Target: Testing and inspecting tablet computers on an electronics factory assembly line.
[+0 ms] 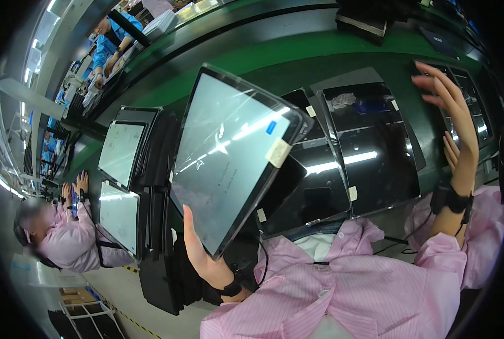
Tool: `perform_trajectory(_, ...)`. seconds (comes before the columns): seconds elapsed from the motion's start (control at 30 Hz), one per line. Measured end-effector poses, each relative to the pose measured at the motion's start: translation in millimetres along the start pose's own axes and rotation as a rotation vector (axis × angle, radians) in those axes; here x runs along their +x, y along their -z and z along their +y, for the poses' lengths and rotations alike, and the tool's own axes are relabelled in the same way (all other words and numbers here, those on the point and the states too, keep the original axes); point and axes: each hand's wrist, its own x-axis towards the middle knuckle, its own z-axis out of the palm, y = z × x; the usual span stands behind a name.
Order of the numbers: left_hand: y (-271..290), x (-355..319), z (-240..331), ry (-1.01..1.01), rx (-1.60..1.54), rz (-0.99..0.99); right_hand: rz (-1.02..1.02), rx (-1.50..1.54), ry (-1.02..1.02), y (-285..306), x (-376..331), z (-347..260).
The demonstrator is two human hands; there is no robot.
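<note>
My left hand (206, 263) grips the lower corner of a tablet (223, 152) with a lit pale screen, a blue mark and a cream sticker. Its thumb lies along the near edge; the other fingers are hidden behind. The tablet is tilted, raised above dark-screened tablets. My right hand (452, 107) is lifted at the right with fingers stretched out and slightly blurred, nothing in it. Left of it lies a dark tablet (370, 147) with cream stickers, beside another dark tablet (308, 192) partly covered by the raised one.
Two stacks at the left carry pale-screened tablets (122, 147) on top. More dark tablets (472, 107) lie at the far right, near another person's fingers (450, 151). A co-worker in pink (74, 237) sits at the left; one in blue (110, 45) works across the green bench (252, 56).
</note>
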Motion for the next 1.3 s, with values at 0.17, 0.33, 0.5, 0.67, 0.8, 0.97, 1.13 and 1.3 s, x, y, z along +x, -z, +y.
perform_trajectory(0.17,-4.9,-11.0,-16.2,-0.500,0.414,0.101,-0.048,-0.031,0.073,-21.3,-56.0,-38.8)
perform_trajectory(0.33,-15.6,-33.8,-22.1,-0.878,0.710,0.039,0.085,-0.446,0.844,-74.7,-67.5,-93.6)
perform_trajectory(0.5,-36.1,-44.0,-33.0,-1.166,0.982,-0.300,-0.030,-0.454,1.237,-121.6,-78.2,-146.3)
perform_trajectory(0.67,-38.9,-44.7,-38.8,-1.333,1.152,-0.585,-0.152,-0.298,1.315,-143.7,-73.8,-162.4)
perform_trajectory(0.8,-36.0,-45.8,-40.2,-1.246,1.174,-0.611,-0.207,-0.054,1.337,-154.1,-65.3,-154.6)
perform_trajectory(0.97,-35.7,-43.3,-42.2,-1.241,1.175,-0.587,-0.214,-0.042,1.331,-156.4,-63.1,-148.7)
perform_trajectory(1.13,-28.5,-39.5,-44.4,-1.209,1.151,-0.551,-0.245,-0.038,1.313,-158.9,-61.5,-152.8)
perform_trajectory(1.3,-23.1,-36.3,-48.5,-1.178,1.046,-0.307,-0.035,-0.139,1.244,-128.5,-53.6,-136.4)
